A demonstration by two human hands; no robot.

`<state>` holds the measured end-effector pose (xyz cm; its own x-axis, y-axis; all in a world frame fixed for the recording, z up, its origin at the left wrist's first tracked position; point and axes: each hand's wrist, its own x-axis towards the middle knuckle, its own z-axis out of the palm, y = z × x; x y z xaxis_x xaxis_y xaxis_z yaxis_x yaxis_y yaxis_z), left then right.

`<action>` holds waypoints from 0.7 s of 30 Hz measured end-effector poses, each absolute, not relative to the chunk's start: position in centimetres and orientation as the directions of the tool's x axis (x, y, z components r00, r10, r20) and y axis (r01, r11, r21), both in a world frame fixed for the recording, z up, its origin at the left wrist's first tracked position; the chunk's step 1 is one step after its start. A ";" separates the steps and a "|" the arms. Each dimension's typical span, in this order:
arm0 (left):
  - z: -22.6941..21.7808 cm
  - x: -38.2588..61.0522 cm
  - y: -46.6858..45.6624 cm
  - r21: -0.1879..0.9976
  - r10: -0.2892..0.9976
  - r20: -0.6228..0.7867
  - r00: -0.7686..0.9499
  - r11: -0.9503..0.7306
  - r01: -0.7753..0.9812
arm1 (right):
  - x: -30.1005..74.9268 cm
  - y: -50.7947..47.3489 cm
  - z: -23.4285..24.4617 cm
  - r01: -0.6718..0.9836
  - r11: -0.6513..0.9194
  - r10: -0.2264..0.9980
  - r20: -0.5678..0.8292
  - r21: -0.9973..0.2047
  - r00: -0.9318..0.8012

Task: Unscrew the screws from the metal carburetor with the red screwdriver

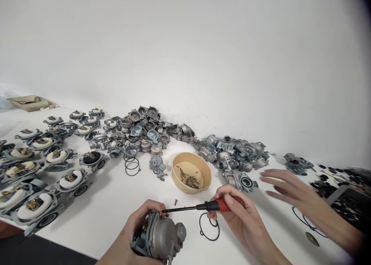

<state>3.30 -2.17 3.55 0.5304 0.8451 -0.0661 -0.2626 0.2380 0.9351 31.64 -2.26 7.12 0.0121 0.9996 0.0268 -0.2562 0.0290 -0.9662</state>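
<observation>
"ok, what's going on with those hands?"

"left hand (136, 224) is gripping a carb (164, 236) over the table (116, 203), right hand (236, 209) is closing round a screwdriver (223, 205). Tip's touching the carb."

"and that third hand (292, 189)?"

"someone else's, it's hanging with fingers spread, right of the bowl (194, 165)."

Wall (185, 56): plain white, specked low down, behind the counter (104, 214)
Shallow tray (37, 105): beige, far left, near the wall
Clear plastic (5, 91): crumpled, left edge, beside the tray
Small black parts (358, 176): jumbled along the right edge
Oval piece (312, 239): grey-green, lying lower right
</observation>
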 end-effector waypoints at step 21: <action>1.2 2.3 -1.8 0.976 0.849 -0.037 0.527 0.143 -0.162 | 32.2 -2.1 6.9 -0.278 0.014 1.000 0.016 -0.960 -0.007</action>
<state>2.34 -1.78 1.22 0.5265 0.8493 -0.0373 -0.1616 0.1430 0.9764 32.23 -2.11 6.86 -0.0073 0.9998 0.0162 -0.2783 0.0136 -0.9604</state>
